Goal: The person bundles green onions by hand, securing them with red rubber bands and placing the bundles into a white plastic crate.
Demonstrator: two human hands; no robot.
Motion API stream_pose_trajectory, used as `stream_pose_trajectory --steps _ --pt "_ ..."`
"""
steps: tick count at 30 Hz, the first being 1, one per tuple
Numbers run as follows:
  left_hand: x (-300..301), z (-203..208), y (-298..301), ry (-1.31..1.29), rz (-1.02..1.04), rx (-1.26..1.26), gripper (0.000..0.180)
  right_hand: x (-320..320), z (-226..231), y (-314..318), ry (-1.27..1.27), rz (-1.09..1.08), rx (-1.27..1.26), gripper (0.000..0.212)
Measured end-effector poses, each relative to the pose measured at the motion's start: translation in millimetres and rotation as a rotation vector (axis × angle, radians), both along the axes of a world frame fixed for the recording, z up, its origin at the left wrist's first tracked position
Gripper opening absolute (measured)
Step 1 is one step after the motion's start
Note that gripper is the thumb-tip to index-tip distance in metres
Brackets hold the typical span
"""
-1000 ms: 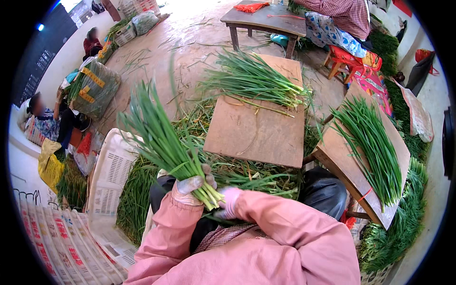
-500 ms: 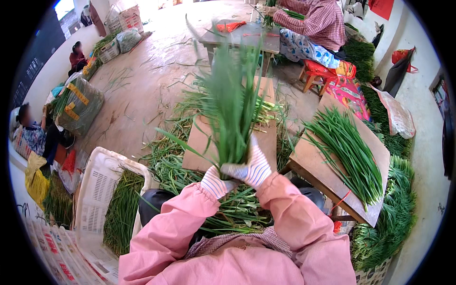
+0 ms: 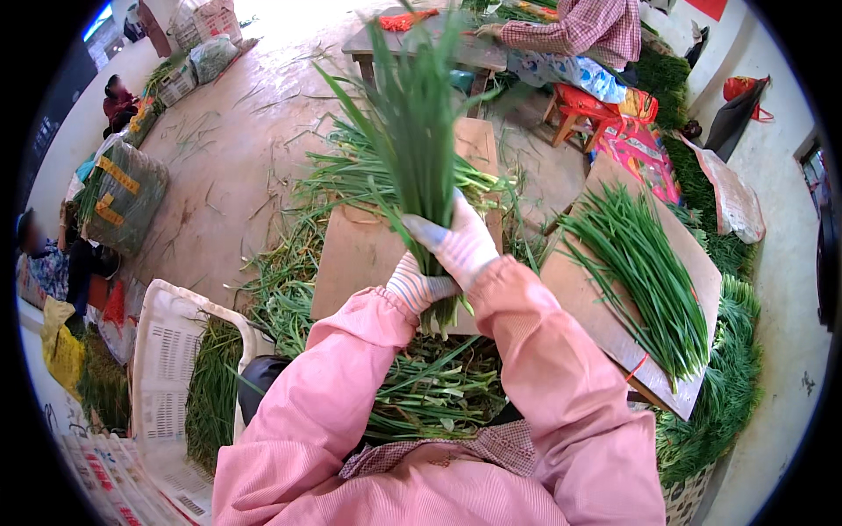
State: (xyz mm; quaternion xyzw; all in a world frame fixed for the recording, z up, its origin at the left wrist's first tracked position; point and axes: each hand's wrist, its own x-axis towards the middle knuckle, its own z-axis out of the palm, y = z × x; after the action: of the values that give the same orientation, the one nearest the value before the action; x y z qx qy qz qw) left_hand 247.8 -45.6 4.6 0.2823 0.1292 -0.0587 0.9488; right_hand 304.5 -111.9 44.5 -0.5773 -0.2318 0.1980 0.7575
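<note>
A bunch of long green Chinese chives [image 3: 412, 131] stands upright between my hands, its leaf tips blurred at the top. Both hands wear white gloves with blue stripes. My left hand [image 3: 416, 287] is wrapped round the lower stems, whose cut ends stick out below it. Just above, my right hand [image 3: 458, 238] grips the same bunch from the right, thumb across the front. Behind the bunch a wooden board [image 3: 355, 263] carries a loose pile of chives [image 3: 351, 175]. More chives and trimmings [image 3: 438, 386] lie below my hands, in front of my lap.
At right, a small table [image 3: 570, 272] bears a spread heap of chives [image 3: 645, 280]. A white plastic crate [image 3: 167, 377] with chives stands at left. Another person [image 3: 579, 35] sits by a far table [image 3: 425, 44]; two more sit at left. Chive stacks line the right wall.
My hands have lifted the bunch slightly, and its cut ends now show below my left hand. My right hand has shifted up the stems. The view has shifted a little.
</note>
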Motion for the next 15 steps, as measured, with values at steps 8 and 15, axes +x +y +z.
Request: stream_pose_trajectory --steps 8,15 --pt "-65 2 20 -0.146 0.314 -0.057 0.046 -6 46 -13 -0.495 0.047 -0.536 0.059" --pt "-75 -9 -14 -0.053 0.379 -0.239 0.043 -80 35 -94 -0.587 0.375 -0.736 0.084"
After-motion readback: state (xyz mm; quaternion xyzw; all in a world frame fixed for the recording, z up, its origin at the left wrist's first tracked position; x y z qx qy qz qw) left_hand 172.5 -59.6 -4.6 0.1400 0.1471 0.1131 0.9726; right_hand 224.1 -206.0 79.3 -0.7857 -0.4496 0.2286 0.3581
